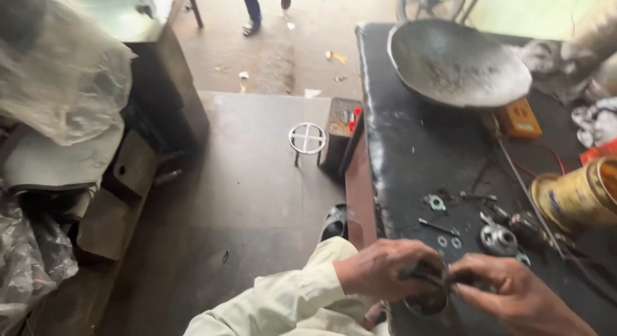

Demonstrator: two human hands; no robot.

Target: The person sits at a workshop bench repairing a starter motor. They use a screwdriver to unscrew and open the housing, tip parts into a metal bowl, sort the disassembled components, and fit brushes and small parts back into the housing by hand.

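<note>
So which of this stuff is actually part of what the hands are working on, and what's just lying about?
In hand:
left hand
right hand
small dark round part held between them

Lying about:
metal bowl
orange box
yellow spool
washers
round metal fitting

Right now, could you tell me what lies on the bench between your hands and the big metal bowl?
In the head view, small washers, a bearing-like metal part and loose screws lie between the hands and the metal bowl; beyond them the dark bench is bare.

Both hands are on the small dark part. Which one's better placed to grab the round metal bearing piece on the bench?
Probably right. The right hand sits just below the round metal bearing piece; the left hand is farther off, gripping the small dark part.
</note>
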